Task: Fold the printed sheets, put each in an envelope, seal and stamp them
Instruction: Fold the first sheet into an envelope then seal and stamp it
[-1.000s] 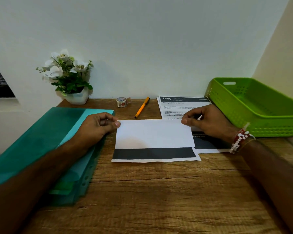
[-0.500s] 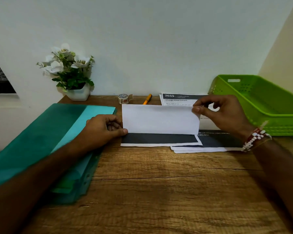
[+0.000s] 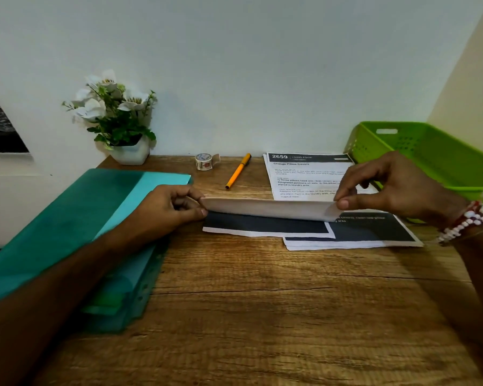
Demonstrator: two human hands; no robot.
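Note:
A printed sheet (image 3: 265, 208), partly folded, lies on the wooden desk (image 3: 262, 302) with its white back bent over and its dark bottom band showing beneath. My left hand (image 3: 173, 208) pinches the sheet's left end. My right hand (image 3: 388, 188) pinches the right end between thumb and forefinger. The folded flap hangs low, nearly level above the dark band. A stack of more printed sheets (image 3: 313, 174) lies behind and to the right, partly under my right hand. A small roll of stamps or tape (image 3: 204, 161) stands near the wall.
A teal folder (image 3: 76, 232) lies at the left under my left forearm. An orange pen (image 3: 238, 171) rests beside the roll. A potted white flower (image 3: 117, 121) stands at the back left. A green plastic basket (image 3: 430, 151) sits at the right by the wall.
The sheet has moved away from me toward the stack. Its white flap, flat a second ago, was lifted upright and now tips over toward me, seen almost edge-on.

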